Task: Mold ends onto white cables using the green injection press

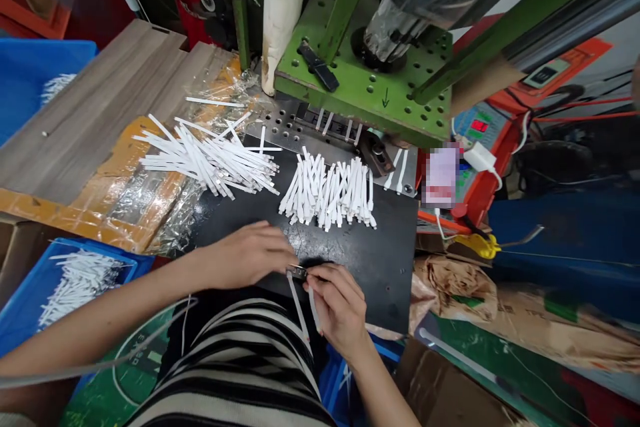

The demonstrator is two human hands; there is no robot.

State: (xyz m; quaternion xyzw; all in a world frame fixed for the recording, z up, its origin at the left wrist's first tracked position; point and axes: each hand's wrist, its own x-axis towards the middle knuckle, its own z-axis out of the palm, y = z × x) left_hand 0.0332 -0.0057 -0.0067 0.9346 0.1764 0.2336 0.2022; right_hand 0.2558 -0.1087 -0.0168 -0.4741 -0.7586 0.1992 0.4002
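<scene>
My left hand [250,255] lies curled on the black mat [380,247], fingertips pinching a small metal fixture [297,271] at the mat's near edge. My right hand [339,307] is closed on thin white strips [302,310] that run from the fixture down toward my lap. Two heaps of white strips lie beyond: a long-strip pile [210,157] at the left and a shorter-strip pile [330,190] in the middle of the mat.
A green press [360,80] with a perforated plate stands behind the mat, a few strips in its slot [337,125]. Blue bins [30,293] with more white strips sit at the left. A red control box [475,147] is at the right. Crinkled plastic covers the orange board [125,193].
</scene>
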